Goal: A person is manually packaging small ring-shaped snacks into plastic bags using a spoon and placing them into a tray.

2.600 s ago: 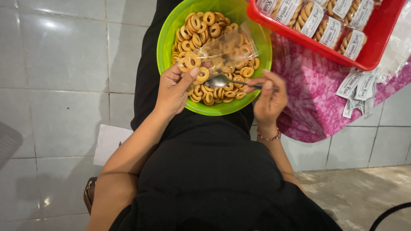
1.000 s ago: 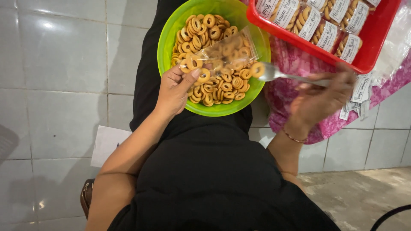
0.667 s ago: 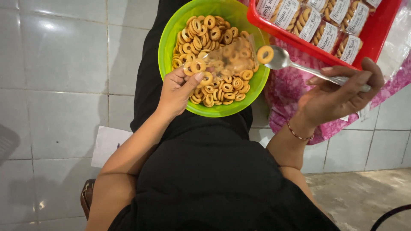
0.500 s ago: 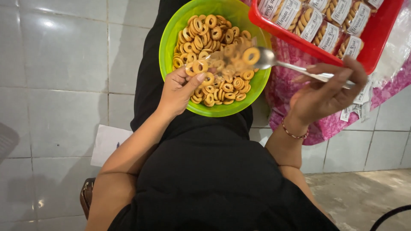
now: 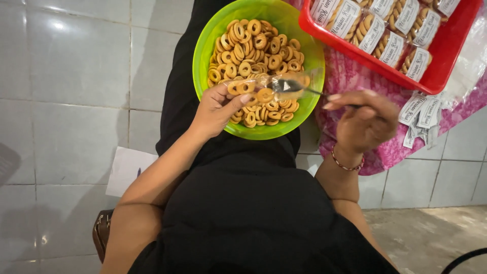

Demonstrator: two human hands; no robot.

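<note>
A green bowl [image 5: 203,40] full of small ring-shaped biscuits [image 5: 258,43] rests on my lap. My left hand [image 5: 215,109] pinches a clear plastic bag [image 5: 264,83] that lies flat over the biscuits. My right hand [image 5: 362,122] grips a metal spoon [image 5: 289,86] by its handle. The spoon's bowl is pushed into the mouth of the bag, where several rings lie.
A red tray [image 5: 441,56] of filled, labelled biscuit bags stands at the upper right on a pink patterned cloth [image 5: 355,81]. Loose white paper labels [image 5: 421,114] lie on the cloth. A white sheet of paper [image 5: 127,170] lies on the tiled floor at left.
My right hand carried a biscuit on the spoon from the bowl's right rim leftwards into the bag. The bag has dropped from tilted to lying flatter. My left hand barely moved.
</note>
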